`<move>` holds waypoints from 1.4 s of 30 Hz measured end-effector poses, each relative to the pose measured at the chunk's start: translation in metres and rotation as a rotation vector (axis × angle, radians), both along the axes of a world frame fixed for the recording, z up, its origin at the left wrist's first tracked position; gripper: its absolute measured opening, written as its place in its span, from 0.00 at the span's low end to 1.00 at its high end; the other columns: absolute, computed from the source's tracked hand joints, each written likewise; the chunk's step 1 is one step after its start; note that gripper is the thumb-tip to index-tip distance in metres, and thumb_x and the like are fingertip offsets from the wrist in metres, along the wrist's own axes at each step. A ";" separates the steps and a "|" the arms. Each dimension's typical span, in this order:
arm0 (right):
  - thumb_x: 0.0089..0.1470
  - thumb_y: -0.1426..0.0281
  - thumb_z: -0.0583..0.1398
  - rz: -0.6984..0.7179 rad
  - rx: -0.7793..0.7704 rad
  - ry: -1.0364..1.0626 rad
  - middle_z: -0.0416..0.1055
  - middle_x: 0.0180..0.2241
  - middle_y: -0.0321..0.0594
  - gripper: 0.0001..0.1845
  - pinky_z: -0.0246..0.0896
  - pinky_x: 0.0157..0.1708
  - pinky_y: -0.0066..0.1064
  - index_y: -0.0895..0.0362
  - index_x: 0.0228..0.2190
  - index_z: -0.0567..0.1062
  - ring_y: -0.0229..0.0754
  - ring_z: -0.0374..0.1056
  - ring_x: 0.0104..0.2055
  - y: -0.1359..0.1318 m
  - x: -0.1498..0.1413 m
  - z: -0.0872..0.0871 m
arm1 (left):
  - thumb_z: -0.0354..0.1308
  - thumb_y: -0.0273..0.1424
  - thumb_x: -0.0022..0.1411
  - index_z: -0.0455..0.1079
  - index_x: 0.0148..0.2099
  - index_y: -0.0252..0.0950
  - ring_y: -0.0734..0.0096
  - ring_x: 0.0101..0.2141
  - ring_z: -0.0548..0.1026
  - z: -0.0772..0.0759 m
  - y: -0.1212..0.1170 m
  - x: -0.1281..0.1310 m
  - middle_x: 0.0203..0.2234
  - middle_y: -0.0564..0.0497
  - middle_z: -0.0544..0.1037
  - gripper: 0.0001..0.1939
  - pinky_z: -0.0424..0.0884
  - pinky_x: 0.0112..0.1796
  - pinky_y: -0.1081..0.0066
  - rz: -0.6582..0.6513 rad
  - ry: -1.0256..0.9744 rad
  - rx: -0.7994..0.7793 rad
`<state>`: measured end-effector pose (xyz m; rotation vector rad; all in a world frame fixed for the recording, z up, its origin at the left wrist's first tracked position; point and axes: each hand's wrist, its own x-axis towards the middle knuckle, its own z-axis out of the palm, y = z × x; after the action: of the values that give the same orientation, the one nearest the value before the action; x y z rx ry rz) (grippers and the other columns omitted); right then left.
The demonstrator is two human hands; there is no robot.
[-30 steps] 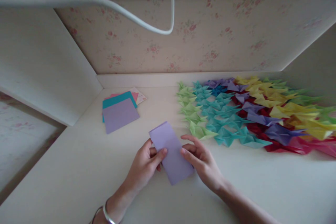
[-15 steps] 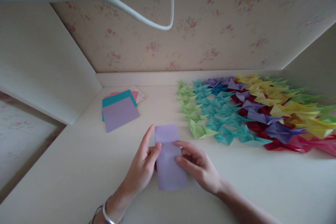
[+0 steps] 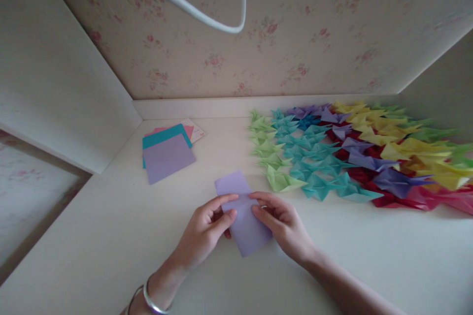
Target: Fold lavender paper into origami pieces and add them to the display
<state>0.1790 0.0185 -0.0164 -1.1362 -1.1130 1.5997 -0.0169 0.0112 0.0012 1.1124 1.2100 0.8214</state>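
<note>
A folded strip of purple origami paper (image 3: 248,231) is held between my two hands, tilted with its top toward the left. A crease runs across its upper part. My left hand (image 3: 207,226) pinches the left edge, thumb on the face and index finger near the crease. From the right, my right hand (image 3: 283,224) grips the opposite edge, thumb and index finger on the paper. The other fingers of both hands are curled and partly hidden behind it. A silver bangle (image 3: 150,298) circles my left wrist.
Flat paper sheets, purple (image 3: 170,158) over teal (image 3: 166,135) and pink, lie back left. Rows of folded paper cranes (image 3: 314,152) in several colours cover the table's right side. A white cable (image 3: 185,5) hangs across the top, before a floral wall (image 3: 266,59).
The purple paper has turned so its top leans left and its bottom sits further right. My left index finger has come down from pointing up onto the paper near the crease.
</note>
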 end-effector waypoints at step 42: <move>0.60 0.55 0.59 0.174 0.040 -0.137 0.73 0.29 0.39 0.20 0.54 0.28 0.28 0.59 0.35 0.80 0.38 0.63 0.29 -0.001 0.002 0.002 | 0.47 0.52 0.66 0.56 0.24 0.39 0.75 0.19 0.59 -0.012 -0.002 -0.001 0.16 0.58 0.59 0.26 0.56 0.19 0.75 0.327 0.203 0.069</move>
<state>0.1810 0.0178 -0.0142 -1.1634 -1.3593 1.6429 -0.0177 0.0088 -0.0103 1.0877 1.5715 1.0211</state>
